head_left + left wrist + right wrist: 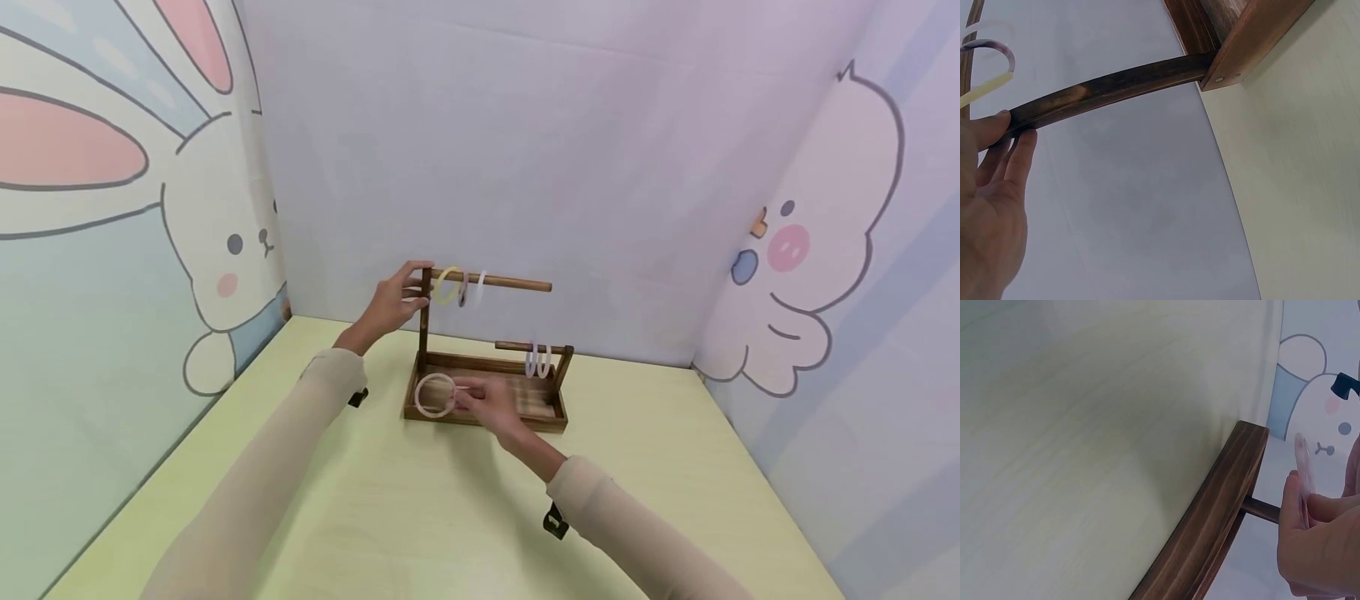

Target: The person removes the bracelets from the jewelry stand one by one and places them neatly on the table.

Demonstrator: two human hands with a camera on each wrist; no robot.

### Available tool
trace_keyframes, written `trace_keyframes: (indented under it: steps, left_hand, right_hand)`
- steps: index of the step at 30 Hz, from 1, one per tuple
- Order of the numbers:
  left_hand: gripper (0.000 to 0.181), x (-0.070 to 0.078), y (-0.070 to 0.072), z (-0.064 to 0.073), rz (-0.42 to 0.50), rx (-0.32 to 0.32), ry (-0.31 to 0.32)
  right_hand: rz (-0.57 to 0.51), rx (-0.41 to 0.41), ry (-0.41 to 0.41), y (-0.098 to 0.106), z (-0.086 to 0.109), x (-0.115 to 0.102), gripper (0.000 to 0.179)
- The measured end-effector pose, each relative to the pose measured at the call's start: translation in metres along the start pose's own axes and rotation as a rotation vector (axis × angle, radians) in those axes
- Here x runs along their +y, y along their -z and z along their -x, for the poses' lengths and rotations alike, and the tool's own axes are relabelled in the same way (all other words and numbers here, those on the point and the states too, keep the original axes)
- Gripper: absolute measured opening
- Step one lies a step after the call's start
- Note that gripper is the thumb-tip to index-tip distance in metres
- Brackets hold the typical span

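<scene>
A dark wooden rack (422, 333) has a tray base, a tall left post with an upper rod and a short right post with a lower rod. My left hand (392, 302) holds the top of the tall post (1116, 87), thumb on one side and fingers on the other. In front of the tray, my right hand (491, 406) pinches a pale pink, see-through bangle (1305, 462) by its edge. On the upper rod (521, 284) hang a yellow bangle (438, 290), a purple-brown one (462, 297) and a white one (481, 290).
From the lower rod (512, 345) hang a lilac bangle (529, 365) and a whitish one (545, 364). The rack stands on a pale yellow table (420, 517). Cloth walls with cartoon animals enclose the back and sides, close behind the rack.
</scene>
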State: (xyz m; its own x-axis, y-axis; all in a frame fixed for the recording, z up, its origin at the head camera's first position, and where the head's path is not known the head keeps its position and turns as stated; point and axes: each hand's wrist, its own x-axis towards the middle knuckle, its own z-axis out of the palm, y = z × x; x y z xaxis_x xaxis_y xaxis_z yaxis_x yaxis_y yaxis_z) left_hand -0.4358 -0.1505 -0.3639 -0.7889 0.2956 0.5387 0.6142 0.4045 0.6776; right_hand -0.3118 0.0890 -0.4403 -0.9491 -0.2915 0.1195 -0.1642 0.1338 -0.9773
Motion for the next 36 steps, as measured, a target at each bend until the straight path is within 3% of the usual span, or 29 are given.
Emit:
trace_keyframes:
  steps: [22,31,36]
  left_hand:
    - [0.067,0.002,0.001,0.0,0.003,-0.002,-0.003]
    - [0.067,-0.001,-0.001,-0.002,-0.003,0.007,-0.021]
    - [0.067,-0.001,-0.001,-0.002,-0.008,0.015,-0.018]
  right_hand:
    - [-0.063,-0.104,-0.103,-0.032,0.009,0.029,0.028]
    - [-0.004,-0.085,-0.124,-0.037,0.011,0.032,0.025]
    - [0.043,-0.046,-0.097,-0.04,0.011,0.035,0.023]
